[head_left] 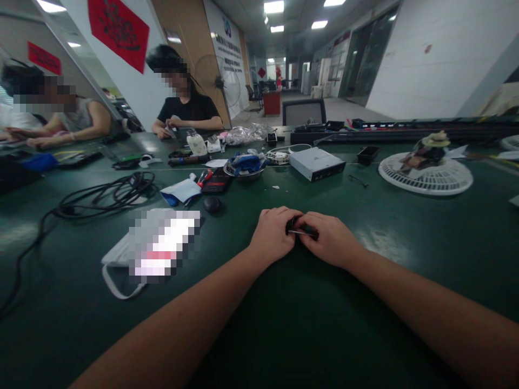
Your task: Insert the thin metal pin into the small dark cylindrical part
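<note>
My left hand and my right hand meet just above the green table, near its middle. Between them is a small black object with a thin, shiny straight edge; the fingers cover most of it, so its kind is unclear. The left fingers curl round its left end, while the right thumb and fingers close on its right end. A black computer mouse lies on the table beyond my left hand. Farther off, past both hands, sits a silver optical drive.
To the left are a blurred-out lit screen and a coiled black cable. Ahead are a metal bowl with blue cloth and a screwdriver. A white fan grille lies right. Two people sit across the table.
</note>
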The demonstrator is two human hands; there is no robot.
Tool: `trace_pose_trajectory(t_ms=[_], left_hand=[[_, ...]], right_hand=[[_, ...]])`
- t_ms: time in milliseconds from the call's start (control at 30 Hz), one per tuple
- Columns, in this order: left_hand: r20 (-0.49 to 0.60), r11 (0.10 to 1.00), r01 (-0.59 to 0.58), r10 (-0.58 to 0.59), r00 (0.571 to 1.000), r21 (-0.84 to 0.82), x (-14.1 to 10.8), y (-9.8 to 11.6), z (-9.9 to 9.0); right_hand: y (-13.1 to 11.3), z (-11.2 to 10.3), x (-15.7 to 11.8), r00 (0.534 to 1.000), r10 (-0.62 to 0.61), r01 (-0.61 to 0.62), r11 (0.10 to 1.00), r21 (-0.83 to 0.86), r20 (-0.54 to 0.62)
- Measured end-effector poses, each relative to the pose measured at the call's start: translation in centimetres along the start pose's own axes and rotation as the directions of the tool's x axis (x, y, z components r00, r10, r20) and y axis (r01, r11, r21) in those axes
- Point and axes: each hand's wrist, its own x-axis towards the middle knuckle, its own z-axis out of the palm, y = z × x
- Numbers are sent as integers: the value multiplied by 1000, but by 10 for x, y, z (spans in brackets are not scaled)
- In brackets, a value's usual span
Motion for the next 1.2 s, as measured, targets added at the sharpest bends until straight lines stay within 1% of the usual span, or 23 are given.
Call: trace_pose_trajectory(t_ms=[333, 500, 633, 733, 800, 867, 1033, 1200], left_hand=[[12, 1000, 3, -3, 1000, -1, 0, 1, -2], [-18, 1000, 22, -22, 1000, 12, 0, 3, -2], [-56, 999, 53, -52, 997, 12, 0, 1, -1], [-116, 994, 110, -108, 987, 15, -1, -1, 0], [-155, 989, 147, -144, 977, 10, -1, -2, 0], [-176, 987, 158, -156, 972, -2, -1, -3, 0], [-168, 986, 164, -165, 972, -23, 0, -3, -1], [-161, 988, 152, -156, 975, -32, -1, -3, -2]], right_hand=[[-2, -2, 0, 1000, 2, -2, 1000, -5, 0], [-3, -2, 0, 1000, 15, -15, 1000, -23, -3], [-4, -3, -1, 998, 36, -36, 999, -14, -53], [-5, -4, -1, 998, 45, -48, 997, -62, -49], [-6, -4, 0, 999, 45, -45, 992, -118, -5], [-6, -4, 0, 998, 41, -35, 986, -161, 36], [-7, -4, 1, 997, 58, -47, 980, -192, 52], [-5, 1, 0, 993, 116, -112, 967, -230, 2]])
